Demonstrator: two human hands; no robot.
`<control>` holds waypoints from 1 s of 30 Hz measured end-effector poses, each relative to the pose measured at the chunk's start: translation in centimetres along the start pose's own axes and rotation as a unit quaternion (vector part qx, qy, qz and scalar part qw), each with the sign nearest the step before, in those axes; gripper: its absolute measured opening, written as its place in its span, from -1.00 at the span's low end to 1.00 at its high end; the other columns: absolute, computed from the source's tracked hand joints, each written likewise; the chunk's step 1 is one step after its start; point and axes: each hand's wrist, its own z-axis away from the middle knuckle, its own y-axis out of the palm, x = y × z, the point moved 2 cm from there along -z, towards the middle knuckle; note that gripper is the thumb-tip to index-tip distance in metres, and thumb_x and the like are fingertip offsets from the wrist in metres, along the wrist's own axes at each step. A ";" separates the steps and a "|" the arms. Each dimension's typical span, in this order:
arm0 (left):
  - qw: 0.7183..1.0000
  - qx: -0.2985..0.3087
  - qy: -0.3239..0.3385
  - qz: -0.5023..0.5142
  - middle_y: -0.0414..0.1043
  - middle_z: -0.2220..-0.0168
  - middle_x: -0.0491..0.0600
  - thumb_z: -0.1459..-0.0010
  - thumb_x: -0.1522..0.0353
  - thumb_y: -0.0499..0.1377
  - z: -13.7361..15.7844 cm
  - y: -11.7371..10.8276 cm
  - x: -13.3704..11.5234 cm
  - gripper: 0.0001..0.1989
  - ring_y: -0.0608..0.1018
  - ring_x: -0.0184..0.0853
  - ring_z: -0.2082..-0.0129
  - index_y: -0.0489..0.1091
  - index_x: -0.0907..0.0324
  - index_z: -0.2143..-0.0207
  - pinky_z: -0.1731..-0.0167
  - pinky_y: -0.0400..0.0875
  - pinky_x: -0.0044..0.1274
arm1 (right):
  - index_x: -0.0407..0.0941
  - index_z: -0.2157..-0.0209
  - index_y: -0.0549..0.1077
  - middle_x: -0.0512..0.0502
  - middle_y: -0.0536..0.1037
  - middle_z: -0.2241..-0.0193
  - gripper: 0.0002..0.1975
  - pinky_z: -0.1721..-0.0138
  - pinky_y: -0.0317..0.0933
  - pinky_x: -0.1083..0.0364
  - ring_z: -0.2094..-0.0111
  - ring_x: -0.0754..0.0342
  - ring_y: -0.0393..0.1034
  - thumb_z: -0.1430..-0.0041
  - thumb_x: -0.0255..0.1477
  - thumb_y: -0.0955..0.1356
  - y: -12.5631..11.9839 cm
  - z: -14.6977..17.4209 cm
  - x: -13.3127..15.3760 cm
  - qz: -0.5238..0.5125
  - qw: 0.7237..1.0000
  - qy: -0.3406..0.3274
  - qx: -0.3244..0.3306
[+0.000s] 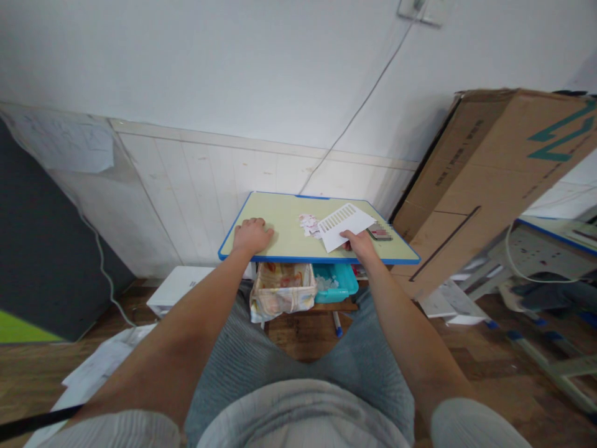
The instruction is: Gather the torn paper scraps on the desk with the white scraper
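My right hand (358,244) grips the lower edge of a white card (342,229), thumb on top. A row of narrow, tan-looking strips or slots runs along the card's upper left side. Under and beside the card's left edge lies a small heap of pale paper pieces (308,225). My left hand (252,236) rests on the left part of the small table (284,211), palm down, fingers out and a little bent, with nothing visible in it. A phone-like flat object (380,231), partly blurred out, lies right of the card.
Below the tabletop sit a fabric-lined basket (282,297) and a turquoise bin (338,289) with whitish bits inside. A tall cardboard box (466,180) leans close on the right. Behind the table is a white wall (224,68) with a hanging cable (359,109).
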 end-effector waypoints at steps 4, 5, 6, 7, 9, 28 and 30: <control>1.000 0.001 0.002 0.003 0.56 -0.48 0.34 -0.51 0.11 0.05 -0.1 0.1 0.1 -0.39 0.54 0.15 -0.47 0.58 0.23 -0.37 -0.41 0.44 -0.11 | 0.01 0.44 0.51 0.00 0.54 0.65 -0.81 0.55 0.26 0.06 0.60 -0.01 0.36 0.01 -0.25 0.54 0.0 -0.2 0.1 0.000 1.000 -0.007 -0.013; 1.000 0.000 0.002 0.004 0.56 -0.48 0.34 -0.51 0.11 0.05 -0.1 0.1 0.1 -0.39 0.53 0.16 -0.47 0.58 0.23 -0.38 -0.41 0.44 -0.10 | 0.01 0.44 0.51 -0.01 0.54 0.65 -0.81 0.56 0.27 0.05 0.60 -0.01 0.36 0.01 -0.25 0.55 0.1 -0.3 0.2 0.000 1.000 -0.007 -0.018; 1.000 -0.001 0.002 0.006 0.55 -0.48 0.34 -0.51 0.12 0.05 -0.1 0.1 0.1 -0.39 0.53 0.16 -0.47 0.58 0.23 -0.38 -0.41 0.43 -0.10 | 0.01 0.44 0.52 -0.02 0.54 0.65 -0.80 0.56 0.27 0.05 0.60 -0.01 0.36 0.00 -0.25 0.55 0.3 -0.5 0.3 -0.001 1.000 -0.007 -0.023; 1.000 -0.002 0.001 0.007 0.55 -0.48 0.34 -0.51 0.12 0.06 -0.1 0.1 0.1 -0.39 0.53 0.16 -0.47 0.58 0.22 -0.39 -0.41 0.43 -0.10 | 0.00 0.44 0.52 -0.02 0.54 0.65 -0.80 0.56 0.29 0.05 0.60 -0.02 0.38 -0.01 -0.25 0.56 0.5 -0.8 0.4 -0.003 1.000 -0.007 -0.030; 1.000 -0.003 -0.002 0.009 0.56 -0.48 0.32 -0.51 0.12 0.06 0.0 0.1 0.1 -0.40 0.53 0.14 -0.47 0.58 0.19 -0.39 -0.41 0.43 -0.11 | -0.01 0.40 0.55 -0.04 0.58 0.64 -0.79 0.56 0.34 0.05 0.59 -0.03 0.42 -0.04 -0.24 0.57 1.2 -1.5 0.7 -0.010 0.999 -0.009 -0.046; 1.000 -0.003 -0.004 0.004 0.58 -0.47 0.31 -0.52 0.12 0.07 0.2 -0.2 -0.2 -0.43 0.53 0.13 -0.47 0.59 0.18 -0.35 -0.42 0.44 -0.11 | -0.03 0.41 0.60 -0.08 0.65 0.61 -0.83 0.50 0.44 0.04 0.58 -0.06 0.52 -0.12 -0.27 0.56 3.7 -3.1 -0.3 -0.001 0.998 -0.026 -0.064; 1.000 -0.002 -0.004 0.004 0.57 -0.48 0.31 -0.52 0.12 0.08 0.1 -0.1 -0.1 -0.43 0.53 0.13 -0.47 0.59 0.18 -0.36 -0.42 0.44 -0.11 | -0.04 0.40 0.59 -0.10 0.67 0.59 -0.83 0.50 0.45 0.04 0.57 -0.06 0.52 -0.13 -0.27 0.56 3.6 -3.0 -0.3 -0.006 0.997 -0.029 -0.066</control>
